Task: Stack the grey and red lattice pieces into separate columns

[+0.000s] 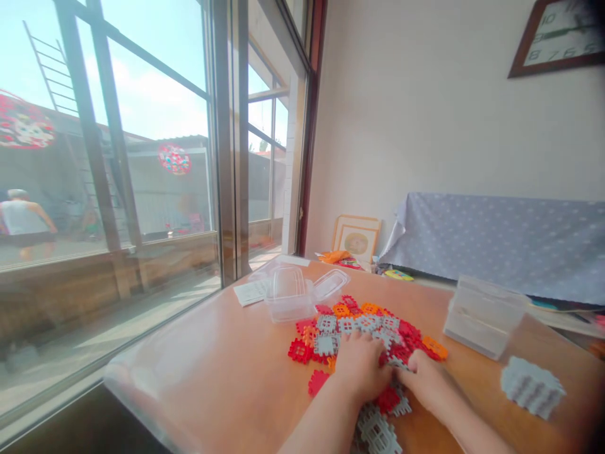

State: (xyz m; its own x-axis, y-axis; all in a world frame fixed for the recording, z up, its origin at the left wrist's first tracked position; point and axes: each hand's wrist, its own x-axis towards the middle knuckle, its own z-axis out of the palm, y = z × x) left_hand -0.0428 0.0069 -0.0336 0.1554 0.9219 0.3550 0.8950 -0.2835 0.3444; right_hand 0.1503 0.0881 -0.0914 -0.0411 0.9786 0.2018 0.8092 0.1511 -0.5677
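A heap of red, orange and grey interlocking plastic building tiles (326, 344), square with notched edges and window-like holes, lies on the table. My left hand (362, 369) rests palm down on the heap, its fingers spread over grey tiles; its thumb side is partly hidden. Beside it, my right hand (430, 384) is closed, thumb and fingers pinching a grey building tile (399, 364) at the heap's near right. Below my hands lies a larger grey tile piece (378, 431). One red tile (318, 382) sits left of my left wrist.
Clear plastic containers (289, 308) and a lid (331, 284) stand behind the heap, near a paper (250, 293). To the right are a translucent box (484, 321) and a stack of grey tiles (532, 386). A window (155, 189) borders the table's left; a person (27, 217) is outside.
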